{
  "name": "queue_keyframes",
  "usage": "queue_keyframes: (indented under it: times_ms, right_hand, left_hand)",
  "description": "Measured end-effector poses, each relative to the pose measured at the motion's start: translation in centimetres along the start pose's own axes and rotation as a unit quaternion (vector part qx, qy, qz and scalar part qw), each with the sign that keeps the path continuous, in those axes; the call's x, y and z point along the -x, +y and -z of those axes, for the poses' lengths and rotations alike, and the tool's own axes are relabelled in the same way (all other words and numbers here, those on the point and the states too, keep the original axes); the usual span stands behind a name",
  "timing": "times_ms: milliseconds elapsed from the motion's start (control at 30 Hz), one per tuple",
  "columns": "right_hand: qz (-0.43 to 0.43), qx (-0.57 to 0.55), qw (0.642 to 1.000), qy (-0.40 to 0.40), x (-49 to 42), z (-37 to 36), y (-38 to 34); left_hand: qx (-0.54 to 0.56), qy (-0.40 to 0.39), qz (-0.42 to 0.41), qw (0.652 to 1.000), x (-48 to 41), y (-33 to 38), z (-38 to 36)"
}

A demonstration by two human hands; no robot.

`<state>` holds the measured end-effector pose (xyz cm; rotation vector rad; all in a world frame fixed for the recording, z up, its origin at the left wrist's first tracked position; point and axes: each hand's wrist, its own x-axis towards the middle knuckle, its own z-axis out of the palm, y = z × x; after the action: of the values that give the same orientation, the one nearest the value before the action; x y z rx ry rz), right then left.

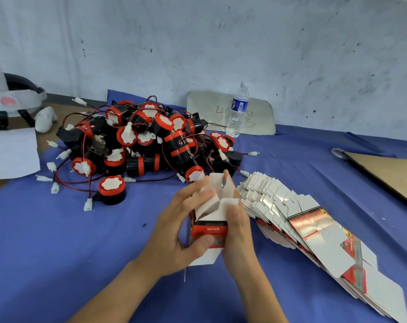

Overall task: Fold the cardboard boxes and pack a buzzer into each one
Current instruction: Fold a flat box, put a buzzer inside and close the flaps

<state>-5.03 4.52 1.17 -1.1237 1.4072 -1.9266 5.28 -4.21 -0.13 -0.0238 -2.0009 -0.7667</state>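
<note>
A small red, black and white cardboard box (212, 226) is held over the blue cloth at centre, its white end flaps standing up and partly folded in. My left hand (183, 231) grips its left side, thumb across the front and fingers on a flap. My right hand (237, 229) grips the right side, fingers pressing on the flaps. A heap of black and red buzzers (148, 141) with red and black wires and white plugs lies behind. One buzzer (111, 190) sits apart at the heap's near edge. A fanned stack of flat boxes (312, 229) lies to the right.
A blue cloth (57, 252) covers the table. A water bottle (238, 110) stands at the back against a pale board (211, 106). A brown cardboard sheet (389, 173) lies at far right, white paper (11, 155) and a headset (11, 99) at far left.
</note>
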Motion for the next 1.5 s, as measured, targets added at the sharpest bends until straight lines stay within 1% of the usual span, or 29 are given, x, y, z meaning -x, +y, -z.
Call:
queue_keyframes:
  times_ms: [100, 267, 400, 500, 633, 700, 833, 900, 1000, 1100, 1133, 1233, 1333, 1400, 1500]
  right_hand:
    - [0.007, -0.020, 1.000, -0.004, 0.0, -0.1, -0.2]
    - [-0.004, -0.074, 0.997, 0.009, 0.0, -0.3, -0.3]
    - [0.003, -0.075, 0.997, 0.006, -0.1, 0.0, -0.5]
    - [0.025, -0.041, 0.999, -0.001, 0.0, 0.2, -0.4]
    - [0.075, 0.025, 0.997, 0.006, 0.2, 0.1, -0.6]
    - [0.089, 0.034, 0.995, 0.008, 0.3, 0.1, -0.7]
    - [0.063, 0.020, 0.997, 0.042, 0.3, 0.2, -0.8]
    - [0.059, 0.025, 0.997, 0.049, 0.3, 0.1, -0.9]
    - [0.068, 0.047, 0.995, 0.052, 0.2, -0.1, -1.2]
    - [0.075, 0.056, 0.994, 0.056, 0.2, -0.3, -1.1]
    - [0.063, 0.050, 0.995, 0.058, 0.2, -0.4, -1.1]
    - [-0.008, -0.001, 0.998, 0.058, 0.2, -0.5, -1.1]
    - [-0.003, -0.010, 0.999, 0.030, 0.1, -0.4, -1.2]
    - [-0.001, -0.020, 1.000, -0.003, 0.1, -0.2, -1.0]
    - [-0.065, -0.107, 0.992, -0.035, -0.1, -0.1, -1.0]
  left_hand:
    - [-0.014, 0.017, 0.015, 1.000, 0.0, 0.1, -0.2]
    - [-0.034, 0.033, 0.009, 0.999, -0.4, 0.5, -0.7]
    - [-0.030, 0.037, 0.021, 0.999, -0.3, 0.8, -0.9]
    - [-0.047, 0.037, 0.015, 0.998, -0.3, 0.9, -0.8]
    - [-0.050, 0.050, 0.015, 0.997, -0.4, 1.0, -0.7]
    - [-0.049, 0.056, 0.017, 0.997, -0.4, 0.9, -1.0]
    - [0.037, 0.065, 0.034, 0.997, -0.3, 1.1, -1.4]
    - [0.009, 0.062, 0.019, 0.998, -0.4, 1.0, -1.4]
    - [-0.026, 0.049, 0.029, 0.998, -0.6, 1.1, -1.0]
    - [-0.050, 0.034, 0.005, 0.998, -0.7, 1.1, -0.8]
    - [-0.052, 0.030, 0.005, 0.998, -0.7, 1.2, -0.8]
    - [-0.050, 0.026, 0.025, 0.998, -0.8, 1.3, -0.8]
    - [-0.046, 0.028, 0.042, 0.998, -0.8, 1.4, -0.7]
    - [-0.056, 0.036, 0.051, 0.997, -0.7, 1.4, -0.7]
    - [-0.044, 0.049, 0.056, 0.996, -0.6, 1.4, -0.7]
